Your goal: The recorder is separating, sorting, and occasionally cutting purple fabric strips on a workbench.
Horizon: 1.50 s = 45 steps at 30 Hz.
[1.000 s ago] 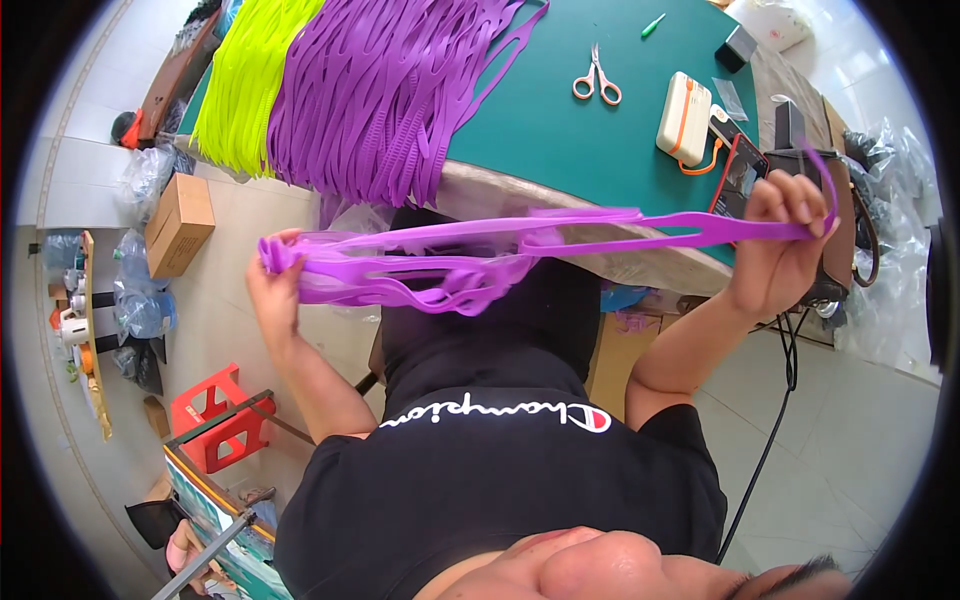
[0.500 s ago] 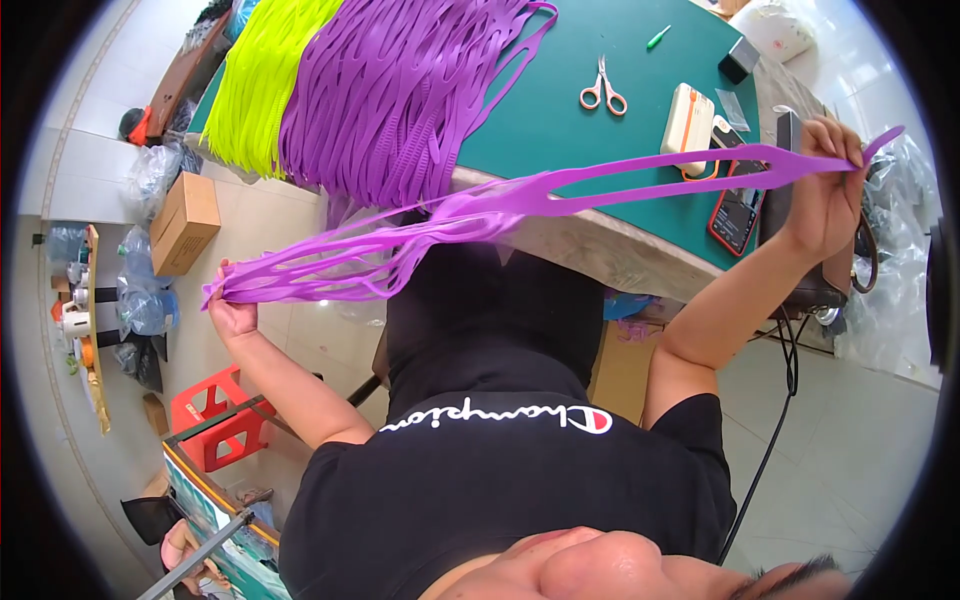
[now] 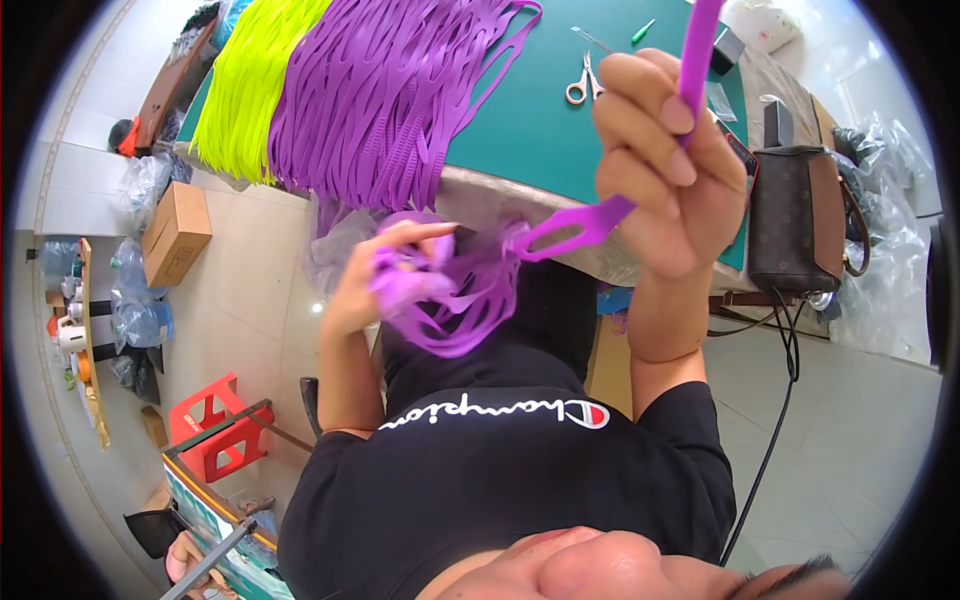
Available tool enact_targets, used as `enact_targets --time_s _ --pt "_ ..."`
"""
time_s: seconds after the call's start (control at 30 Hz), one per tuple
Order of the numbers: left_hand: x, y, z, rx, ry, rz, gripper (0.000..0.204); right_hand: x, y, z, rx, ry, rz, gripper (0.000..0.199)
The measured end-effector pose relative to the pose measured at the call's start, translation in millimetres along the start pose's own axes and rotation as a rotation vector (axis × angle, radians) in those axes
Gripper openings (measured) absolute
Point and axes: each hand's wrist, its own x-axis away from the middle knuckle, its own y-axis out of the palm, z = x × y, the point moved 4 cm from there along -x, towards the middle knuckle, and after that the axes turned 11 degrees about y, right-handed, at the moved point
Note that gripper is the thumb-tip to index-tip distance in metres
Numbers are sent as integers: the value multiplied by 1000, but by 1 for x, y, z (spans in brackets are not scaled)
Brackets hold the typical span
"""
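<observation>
My right hand [image 3: 672, 165] is raised over the table's near edge, its fingers curled round one purple strap [image 3: 575, 232] of stretchy, rubber-like material with long slots. One end of that strap sticks up past my fingers; the other runs down to a loose looped bunch of purple straps [image 3: 455, 325] in front of my lap. In that bunch are the closed fingers of my left hand [image 3: 368, 275], slightly blurred, with one finger pointing out over it. A large pile of purple straps [image 3: 370, 110] lies beyond, hanging over the table edge beside lime-yellow straps [image 3: 240, 95].
On the green table [image 3: 500, 140] lie scissors [image 3: 584, 80] and a small green-handled tool [image 3: 643, 31]. My right hand partly hides a phone [image 3: 738, 150]. A brown handbag [image 3: 797, 220] sits at the right. Leftward are a cardboard box [image 3: 177, 232] and a red stool [image 3: 215, 425].
My hands have come from wide apart to close together. The stretched strap has gone slack and the bunch is now gathered into loops. My right hand moved left and up, covering the case on the table.
</observation>
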Motion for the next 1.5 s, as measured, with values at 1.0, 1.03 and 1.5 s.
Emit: enact_targets --time_s 1.0,1.03,1.5 --pt "148 -101 -156 586 -441 1470 21 118 63 -97 -105 -673 -96 20" --pt "159 -112 -163 621 -457 1616 23 126 63 -102 -71 -732 -96 19" --pt "256 -194 -137 435 -46 2350 27 121 27 -81 89 -568 115 17"
